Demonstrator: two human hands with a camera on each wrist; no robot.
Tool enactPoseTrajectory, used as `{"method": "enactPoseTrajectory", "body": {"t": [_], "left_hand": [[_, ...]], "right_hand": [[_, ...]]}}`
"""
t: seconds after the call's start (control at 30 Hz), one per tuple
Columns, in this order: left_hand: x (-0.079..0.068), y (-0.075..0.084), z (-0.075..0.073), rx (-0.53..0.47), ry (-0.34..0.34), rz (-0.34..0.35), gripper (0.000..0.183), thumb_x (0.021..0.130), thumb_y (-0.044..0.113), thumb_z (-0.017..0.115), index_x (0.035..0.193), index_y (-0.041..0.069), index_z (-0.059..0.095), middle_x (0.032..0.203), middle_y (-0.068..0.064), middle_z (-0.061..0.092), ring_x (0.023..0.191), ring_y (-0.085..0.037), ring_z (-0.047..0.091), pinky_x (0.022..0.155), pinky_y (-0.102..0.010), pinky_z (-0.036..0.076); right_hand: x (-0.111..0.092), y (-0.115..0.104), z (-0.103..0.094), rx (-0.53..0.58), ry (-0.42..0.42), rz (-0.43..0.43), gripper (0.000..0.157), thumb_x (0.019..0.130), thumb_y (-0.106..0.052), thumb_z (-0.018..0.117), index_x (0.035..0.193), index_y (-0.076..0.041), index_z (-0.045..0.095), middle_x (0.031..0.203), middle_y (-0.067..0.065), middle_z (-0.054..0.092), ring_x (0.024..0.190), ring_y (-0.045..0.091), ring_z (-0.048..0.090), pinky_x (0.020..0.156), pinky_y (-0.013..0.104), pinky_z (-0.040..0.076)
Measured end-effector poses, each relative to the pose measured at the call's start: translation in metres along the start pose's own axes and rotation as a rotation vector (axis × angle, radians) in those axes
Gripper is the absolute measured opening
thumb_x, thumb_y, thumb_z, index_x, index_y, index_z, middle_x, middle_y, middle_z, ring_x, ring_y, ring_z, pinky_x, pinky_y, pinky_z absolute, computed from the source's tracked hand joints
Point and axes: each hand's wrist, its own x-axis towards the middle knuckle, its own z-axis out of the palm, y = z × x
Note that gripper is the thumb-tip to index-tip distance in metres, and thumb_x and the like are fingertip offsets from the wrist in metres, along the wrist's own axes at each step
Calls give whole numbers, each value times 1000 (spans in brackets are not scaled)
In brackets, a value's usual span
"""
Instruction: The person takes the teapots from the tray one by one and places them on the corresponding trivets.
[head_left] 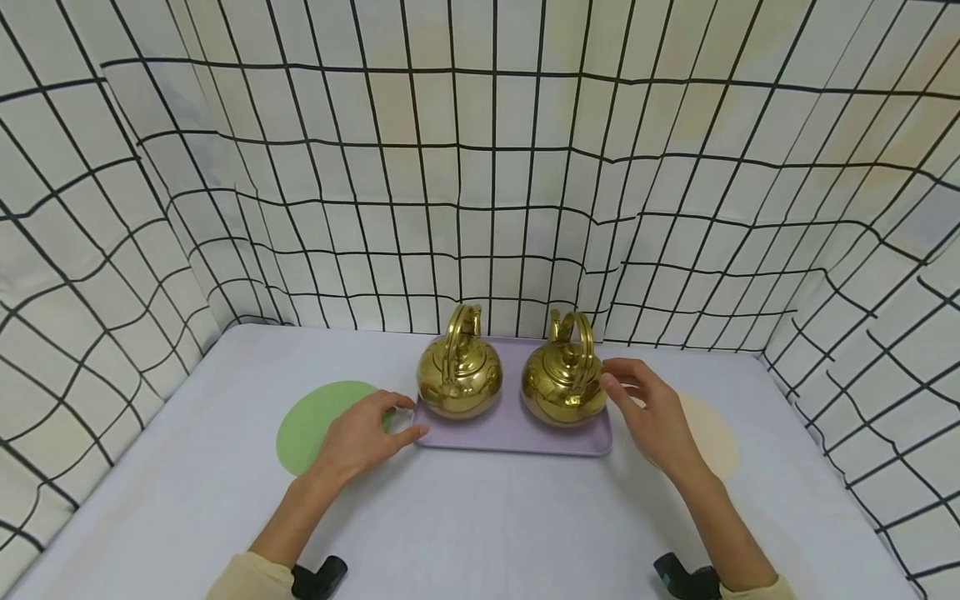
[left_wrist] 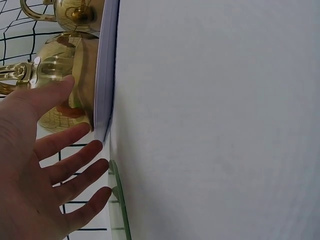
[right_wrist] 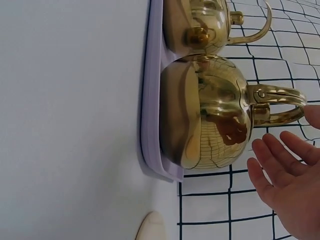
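Note:
Two shiny brass teapots stand upright side by side on a lilac tray, the left teapot and the right teapot. My left hand is at the tray's left end, its fingers spread and holding nothing; whether a fingertip touches the rim I cannot tell. In the left wrist view the thumb lies in front of the nearer teapot. My right hand is just right of the right teapot, fingers loosely bent, with nothing in its grasp. The right wrist view shows its fingers beside the teapot's handle.
A green round mat lies on the white table, partly behind my left hand. A cream round mat is partly behind my right wrist. White cloth walls with a black grid rise at the back and both sides.

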Motion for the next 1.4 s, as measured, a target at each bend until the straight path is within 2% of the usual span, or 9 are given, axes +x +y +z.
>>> {"method": "enactPoseTrajectory", "body": {"t": [0.13, 0.2, 0.27, 0.37, 0.5, 0.57, 1.17, 1.4], "left_hand": [[0, 0, 1, 7, -5, 3, 49, 89, 48, 79, 124, 15, 74, 136, -13, 71, 132, -39, 62, 108, -59, 52], [0, 0, 1, 10, -6, 6, 48, 89, 47, 79, 124, 15, 74, 135, -13, 71, 132, -39, 62, 108, -59, 52], [1, -1, 1, 14, -5, 12, 47, 89, 45, 80, 123, 15, 74, 134, -13, 71, 131, -38, 63, 107, -59, 52], [1, -1, 2, 21, -3, 23, 45, 88, 42, 81, 123, 15, 75, 134, -13, 71, 130, -39, 63, 106, -59, 53], [1, 0, 2, 32, -2, 33, 43, 88, 41, 82, 122, 16, 75, 134, -13, 71, 130, -38, 63, 106, -58, 53], [2, 0, 2, 36, -3, 37, 43, 87, 40, 83, 122, 16, 75, 134, -13, 71, 130, -38, 64, 106, -58, 53], [4, -2, 3, 36, 3, 46, 41, 85, 36, 86, 120, 17, 76, 130, -9, 74, 127, -37, 65, 104, -57, 54], [4, -3, 4, 36, -2, 46, 42, 84, 37, 87, 120, 17, 76, 129, -9, 74, 126, -36, 66, 103, -57, 55]], "right_hand": [[0, -5, -1, 22, -11, 12, 34, 108, -30, 57, 134, -8, 63, 135, 11, 69, 128, 30, 66, 108, 48, 55], [1, -7, -1, 37, -18, 22, 35, 108, -31, 57, 135, -9, 63, 135, 10, 69, 129, 29, 65, 108, 41, 56], [1, -8, -1, 59, -24, 32, 36, 109, -32, 57, 135, -9, 63, 136, 10, 68, 128, 25, 65, 106, 26, 55], [2, -9, -1, 100, -31, 38, 37, 109, -32, 57, 136, -9, 63, 137, 9, 68, 125, 11, 64, 100, 8, 49], [4, -9, -1, 151, -33, 23, 36, 109, -30, 57, 136, -7, 62, 137, 11, 67, 119, -8, 60, 99, 4, 47], [5, -9, 0, 167, -31, 14, 35, 109, -28, 57, 136, -6, 62, 137, 12, 67, 117, -13, 58, 100, 5, 47], [10, -12, 3, 242, -55, -10, 38, 107, -21, 60, 141, -4, 58, 140, 16, 64, 118, -10, 59, 100, 8, 50], [11, -13, 8, 236, -64, -40, 37, 105, -14, 62, 140, -2, 59, 137, 18, 66, 114, -8, 61, 99, 11, 52]]}}
